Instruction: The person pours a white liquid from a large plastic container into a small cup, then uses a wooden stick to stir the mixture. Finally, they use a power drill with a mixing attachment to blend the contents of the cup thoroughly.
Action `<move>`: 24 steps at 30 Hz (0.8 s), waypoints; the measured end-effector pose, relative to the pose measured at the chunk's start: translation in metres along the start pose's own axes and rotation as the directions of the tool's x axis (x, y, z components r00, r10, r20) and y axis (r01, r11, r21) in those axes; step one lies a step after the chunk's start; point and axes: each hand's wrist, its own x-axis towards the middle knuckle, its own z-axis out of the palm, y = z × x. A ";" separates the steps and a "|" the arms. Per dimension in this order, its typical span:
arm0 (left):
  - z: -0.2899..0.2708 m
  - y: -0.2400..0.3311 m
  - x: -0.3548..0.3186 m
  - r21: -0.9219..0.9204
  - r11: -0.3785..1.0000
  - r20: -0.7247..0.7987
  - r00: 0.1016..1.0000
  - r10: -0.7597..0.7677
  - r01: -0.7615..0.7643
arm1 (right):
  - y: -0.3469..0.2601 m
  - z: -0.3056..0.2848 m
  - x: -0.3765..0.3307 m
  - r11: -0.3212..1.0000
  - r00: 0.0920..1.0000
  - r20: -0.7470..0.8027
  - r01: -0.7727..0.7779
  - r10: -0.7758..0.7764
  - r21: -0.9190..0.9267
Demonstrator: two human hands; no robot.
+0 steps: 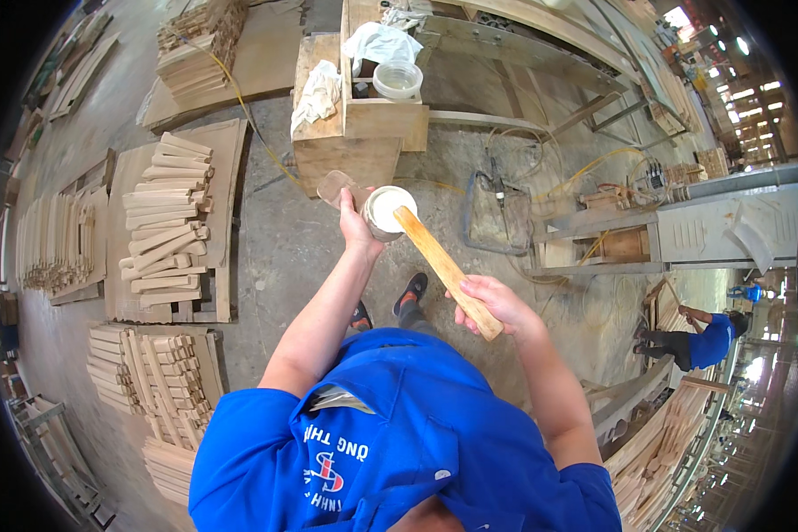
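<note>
Item: your left hand (356, 222), fingers wrapped round a small round tub (387, 213) of white paste, held up in front of you above the concrete floor (284, 248). A flat wooden piece (334, 186) shows just behind that hand; whether you also grip it cannot be told.

Item: your right hand (496, 306), closed round the lower end of a long wooden stick (445, 270). The stick slants up and to your left, and its upper tip rests in the tub's white contents.

Item: wooden work stand (355, 133), just beyond the tub, carrying white rags (319, 93) and a clear plastic container (397, 80).

Item: floor, grey concrete, worn and stained. Your shoes (399, 297) show below your hands.

Item: to your left, flat boards on the floor bearing stacks of short wooden parts (164, 222), with further stacks (160, 372) nearer you and another pile (199, 44) far off.

Item: a yellow hose (248, 115) running across the floor beside the stand.

Item: to your right, a dark bag (498, 217) with cables near it, long curved timber frames (541, 53), and a grey machine (727, 230).

Item: another person in blue (696, 341), bent over at the right edge, well apart from you.

Item: room, a large open workshop with bright roof lights at the far right.
</note>
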 end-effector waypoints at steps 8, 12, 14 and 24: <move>-0.011 -0.006 0.014 0.071 0.997 -0.017 1.000 -0.003 0.005 | -0.021 0.011 -0.019 0.978 0.988 -0.128 0.064 -0.091 -0.200; -0.004 -0.020 0.008 0.073 0.995 -0.030 0.997 -0.073 0.075 | -0.017 0.014 -0.003 0.867 0.946 -0.247 0.061 -0.208 -0.495; -0.004 -0.018 0.007 0.031 0.993 -0.041 0.993 -0.112 0.114 | -0.015 0.017 -0.004 0.763 0.925 -0.282 0.013 -0.255 -0.646; -0.016 -0.012 0.004 0.059 0.991 -0.130 0.985 -0.110 0.118 | -0.032 0.030 -0.043 0.607 0.915 -0.348 -0.161 -0.203 -0.778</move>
